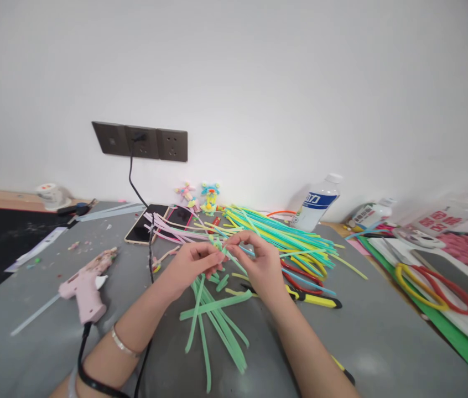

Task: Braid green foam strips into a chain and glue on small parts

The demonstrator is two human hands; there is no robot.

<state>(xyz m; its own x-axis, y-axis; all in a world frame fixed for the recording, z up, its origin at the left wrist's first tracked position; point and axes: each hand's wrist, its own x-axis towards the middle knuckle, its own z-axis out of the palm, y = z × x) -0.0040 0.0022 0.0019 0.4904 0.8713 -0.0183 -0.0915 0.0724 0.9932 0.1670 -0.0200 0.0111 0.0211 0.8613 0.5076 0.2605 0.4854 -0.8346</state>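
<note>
In the middle of the view, my left hand [196, 264] and my right hand [255, 261] meet fingertip to fingertip, both closed in a pinch. Between them is a light green pipe cleaner [237, 263], one length of it sloping down under my right hand. Fingers partly hide its held end, so I cannot make out its exact shape. Just below my hands lies a loose bunch of green pipe cleaners [221, 326], with short cut green pieces [222, 283] beside it. Yellow-and-black handled pliers [319, 300] lie partly behind my right wrist.
At left lies a pink glue gun [87, 290], its black cord [151, 260] running past my left arm to the wall socket [139, 142]. Behind are phones [145, 225], small figures [210, 198], many-coloured pipe cleaners [292, 235] and a bottle [317, 203]. Scissors [437, 287] lie right.
</note>
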